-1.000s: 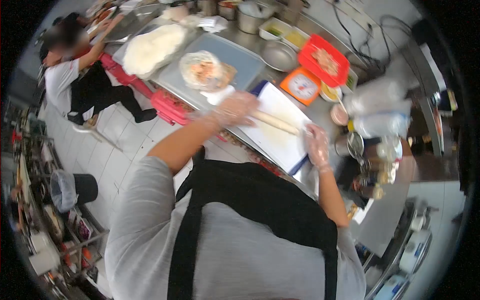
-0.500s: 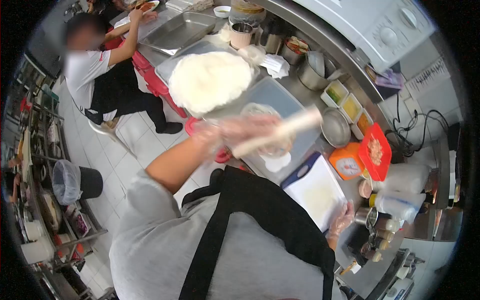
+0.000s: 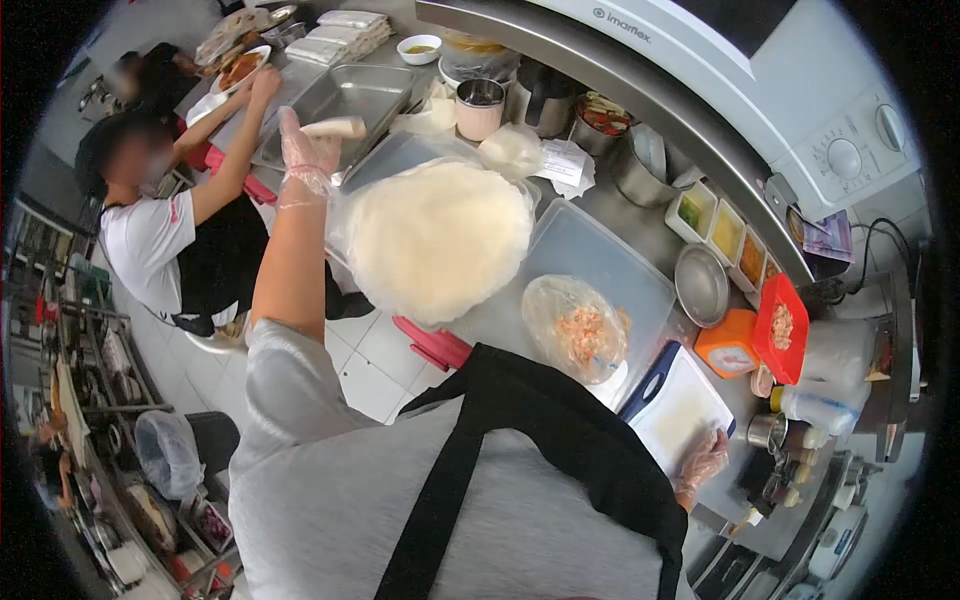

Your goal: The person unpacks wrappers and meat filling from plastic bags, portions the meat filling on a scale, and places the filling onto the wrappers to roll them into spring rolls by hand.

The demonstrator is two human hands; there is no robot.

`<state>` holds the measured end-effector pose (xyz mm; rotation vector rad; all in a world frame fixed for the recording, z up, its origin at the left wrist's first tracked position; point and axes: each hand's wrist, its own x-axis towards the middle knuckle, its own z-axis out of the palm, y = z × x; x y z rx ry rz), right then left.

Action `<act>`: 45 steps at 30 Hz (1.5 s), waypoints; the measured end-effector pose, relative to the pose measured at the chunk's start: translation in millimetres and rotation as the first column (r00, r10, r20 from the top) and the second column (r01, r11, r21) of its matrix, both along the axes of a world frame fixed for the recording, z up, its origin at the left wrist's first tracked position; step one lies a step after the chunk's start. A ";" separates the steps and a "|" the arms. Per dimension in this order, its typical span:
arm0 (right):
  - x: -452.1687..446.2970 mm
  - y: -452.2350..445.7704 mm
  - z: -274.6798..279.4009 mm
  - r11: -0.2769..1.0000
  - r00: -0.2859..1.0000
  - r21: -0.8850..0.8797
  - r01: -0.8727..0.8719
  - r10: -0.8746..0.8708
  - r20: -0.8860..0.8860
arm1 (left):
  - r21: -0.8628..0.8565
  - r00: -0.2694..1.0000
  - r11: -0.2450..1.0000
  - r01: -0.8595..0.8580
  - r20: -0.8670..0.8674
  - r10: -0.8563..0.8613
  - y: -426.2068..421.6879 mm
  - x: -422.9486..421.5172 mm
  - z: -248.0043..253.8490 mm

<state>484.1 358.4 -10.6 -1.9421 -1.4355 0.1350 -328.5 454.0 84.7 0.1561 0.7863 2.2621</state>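
My left hand point(image 3: 308, 155), in a clear plastic glove, is stretched out to the far left and closed on a pale uncooked spring roll point(image 3: 338, 128). It hangs over the near edge of a metal tray point(image 3: 372, 88). Below it lies a stack of thin round wrappers point(image 3: 440, 235). My gloved right hand point(image 3: 705, 460) rests at the near right corner of a white cutting board point(image 3: 680, 408) with a blue edge; its fingers look loosely bent with nothing visible in them. Between the hands, a plastic bag of orange-pink filling point(image 3: 580, 335) lies on a translucent lid point(image 3: 610, 255).
At the left a co-worker point(image 3: 150, 215) reaches over a plate of food point(image 3: 243, 70). An orange scale point(image 3: 725, 343) with a red tray point(image 3: 782, 325), a metal bowl point(image 3: 702, 285) and small tubs point(image 3: 725, 232) stand at the right. A white oven point(image 3: 840, 150) overhangs the back.
My left hand has swung from over the bag of filling to the metal tray at the far left, carrying the spring roll. My right hand stays by the cutting board. The view has shifted.
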 end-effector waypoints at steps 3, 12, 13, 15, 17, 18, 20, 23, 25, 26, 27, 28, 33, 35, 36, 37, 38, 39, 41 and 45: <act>-1.0 -10.0 -3.9 1.000 0.997 0.008 0.029 -0.029 0.065 | 0.055 0.990 0.990 -0.130 -0.044 0.133 24.3 5.5 31.1; -8.3 -29.4 -16.9 0.997 0.989 -0.016 0.076 -0.073 0.132 | 0.408 0.845 0.912 0.035 -0.500 0.191 16.1 30.1 124.8; -11.8 -28.4 -14.7 0.996 0.985 -0.033 0.078 -0.072 0.158 | 0.428 0.821 0.902 0.053 -0.533 0.205 8.2 35.2 133.0; -19.0 -28.3 -9.7 0.992 0.943 -0.052 0.112 -0.090 0.322 | 0.433 0.822 0.901 0.021 -0.520 0.231 -7.8 56.6 145.2; -41.6 -26.9 8.8 0.985 0.936 -0.057 0.165 -0.138 0.325 | 0.386 0.798 0.921 0.053 -0.571 0.193 -20.8 92.7 142.6; -37.3 -28.5 3.7 0.989 0.927 -0.022 0.146 -0.129 0.352 | 0.340 0.763 0.936 0.093 -0.628 0.152 -27.5 111.3 138.3; -31.4 -27.6 2.4 0.994 0.927 -0.022 0.110 -0.095 0.363 | 0.067 0.691 0.949 0.307 -0.702 -0.174 -40.7 134.4 107.4; -33.2 -27.3 5.4 0.993 0.933 -0.035 0.111 -0.092 0.348 | -0.432 0.258 0.824 0.365 -0.804 -0.536 -54.2 174.1 51.5; -31.9 -27.0 4.6 0.994 0.931 -0.053 0.100 -0.075 0.357 | -0.580 0.153 0.760 0.292 -0.756 -0.636 -62.1 211.7 31.2; -31.7 -28.1 4.4 0.994 0.936 -0.038 0.098 -0.079 0.342 | -0.544 -0.018 0.831 0.119 -0.838 -0.546 -64.1 218.5 16.3; -33.0 -28.0 5.3 0.995 0.942 -0.022 0.093 -0.081 0.325 | -0.501 -0.141 0.865 -0.031 -0.855 -0.500 -68.7 224.1 9.2; -34.1 -27.2 4.3 0.996 0.949 -0.007 0.088 -0.082 0.305 | -0.522 -0.103 0.849 -0.080 -0.843 -0.528 -73.5 229.3 -1.4; -35.0 -30.3 12.9 0.998 0.937 -0.058 0.016 0.005 0.348 | -0.331 -0.296 0.895 -0.298 -0.859 -0.417 -88.9 264.3 -42.5; -36.2 -31.7 16.9 0.997 0.941 -0.071 -0.019 0.041 0.336 | -0.435 -0.216 0.834 -0.340 -0.827 -0.519 -90.3 270.3 -48.1; -35.5 -32.8 18.5 0.996 0.942 -0.078 -0.036 0.060 0.331 | -0.486 -0.171 0.798 -0.357 -0.806 -0.567 -90.8 271.7 -49.7; -31.9 -33.8 17.1 0.995 0.937 -0.077 -0.066 0.088 0.339 | -0.555 -0.072 0.760 -0.338 -0.790 -0.609 -89.7 271.3 -50.5; -31.0 -34.3 17.2 0.994 0.937 -0.078 -0.070 0.093 0.336 | -0.619 0.026 0.721 -0.312 -0.764 -0.645 -86.7 269.5 -50.9; -30.8 -35.0 18.9 0.994 0.938 -0.082 -0.075 0.098 0.332 | -0.679 0.123 0.679 -0.278 -0.726 -0.676 -84.3 267.7 -50.9; -32.7 -35.5 25.2 0.991 0.943 -0.108 -0.074 0.105 0.316 | -0.475 -0.188 0.777 -0.412 -0.791 -0.583 -75.3 274.8 -53.0; -29.8 -36.5 27.2 0.987 0.940 -0.114 -0.111 0.141 0.309 | -0.423 -0.203 0.750 -0.508 -0.788 -0.582 -68.7 302.4 -43.8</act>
